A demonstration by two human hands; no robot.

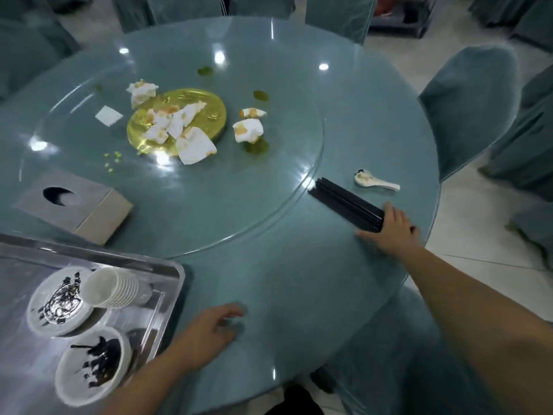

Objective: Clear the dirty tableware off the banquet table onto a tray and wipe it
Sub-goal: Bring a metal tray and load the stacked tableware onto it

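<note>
— How far along is this?
— Roughly midway, I'd judge. The tabletop (299,280) and its turntable (269,181) are unwiped, with green spills (256,146) on the glass. The tray (167,269) at the near left edge carries two smeared plates (59,301) and a stack of cups (110,287) on its side.
— What's left to collect?
— A tissue box (74,205) at the turntable's left edge and a gold plate (209,106) in the middle strewn with soiled napkins (191,127). Near the right edge lie a bundle of black chopsticks (344,202) and a dirty spoon (374,181) just beyond it.
— And the hands?
— The right hand (392,232) lies on the bundle's near end, thumb flat on the tabletop. Whether its fingers have closed round it I cannot tell. The left hand (209,327) is loose and empty by the near edge, beside the tray.
</note>
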